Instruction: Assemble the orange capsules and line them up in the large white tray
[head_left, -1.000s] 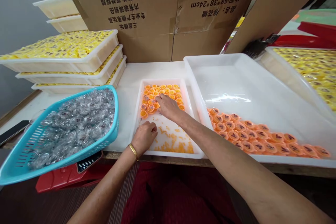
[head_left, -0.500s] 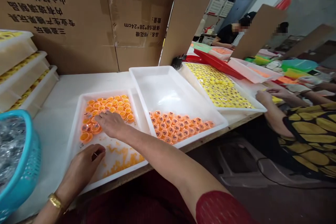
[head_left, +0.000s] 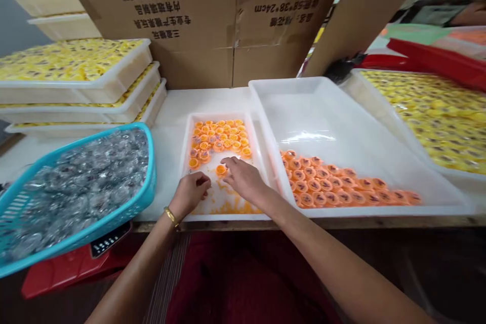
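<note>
In a small white tray (head_left: 185, 162) lie rows of little orange cups (head_left: 224, 134), some with clear printed lids. One orange cup (head_left: 220, 169) is apart from the rows, with the fingertips of my right hand (head_left: 246, 178) at its right edge, thumb and forefinger pinching it. My left hand (head_left: 192, 193) is curled closed over the tray's left side, left of that cup; whatever its fingers hold is hidden. Orange scraps (head_left: 231, 206) are scattered along the tray's near end, below both hands.
To the right, a larger white tray (head_left: 304, 121) holds lidded orange cups at its near end. Beyond stands a tray of yellow pieces (head_left: 436, 121). At left are a blue basket (head_left: 150, 162) of clear lids and stacked yellow-filled trays (head_left: 125, 78). Cardboard (head_left: 212, 66) walls the back.
My right hand has drawn back from the rows toward my left hand, with a single cup at its fingertips. The view has swung left, showing more of the blue basket and stacked trays.
</note>
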`<control>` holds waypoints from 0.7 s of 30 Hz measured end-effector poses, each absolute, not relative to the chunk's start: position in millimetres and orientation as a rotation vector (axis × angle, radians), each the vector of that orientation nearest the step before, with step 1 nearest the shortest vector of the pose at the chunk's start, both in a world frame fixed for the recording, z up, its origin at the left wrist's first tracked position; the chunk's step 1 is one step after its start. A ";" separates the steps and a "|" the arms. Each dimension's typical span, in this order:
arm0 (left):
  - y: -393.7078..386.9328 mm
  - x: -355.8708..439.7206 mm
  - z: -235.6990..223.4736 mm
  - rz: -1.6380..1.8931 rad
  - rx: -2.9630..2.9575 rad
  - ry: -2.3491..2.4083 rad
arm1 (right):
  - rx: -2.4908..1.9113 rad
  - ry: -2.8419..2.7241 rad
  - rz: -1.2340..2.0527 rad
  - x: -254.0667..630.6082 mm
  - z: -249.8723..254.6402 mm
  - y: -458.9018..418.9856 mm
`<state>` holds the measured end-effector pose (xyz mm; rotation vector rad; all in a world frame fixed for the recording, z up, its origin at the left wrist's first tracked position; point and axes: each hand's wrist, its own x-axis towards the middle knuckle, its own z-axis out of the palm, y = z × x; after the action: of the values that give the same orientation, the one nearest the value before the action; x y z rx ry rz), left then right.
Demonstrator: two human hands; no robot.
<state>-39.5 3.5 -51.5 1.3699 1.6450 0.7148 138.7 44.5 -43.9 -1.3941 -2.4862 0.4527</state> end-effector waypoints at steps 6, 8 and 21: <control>10.3 -31.9 -41.1 0.952 1.018 1.532 | -1.586 -2.408 0.478 138.4 -46.0 47.8; 12.8 -28.9 -36.9 0.982 0.944 1.501 | -1.654 -2.426 0.479 133.8 -47.2 52.8; 5.1 -35.4 -42.3 0.551 1.348 1.674 | -1.533 -1.918 0.829 151.4 -40.4 35.9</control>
<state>-35.4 5.1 -42.3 1.3480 1.6740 0.5514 151.4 35.9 -40.4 -1.5331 -1.9184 0.8289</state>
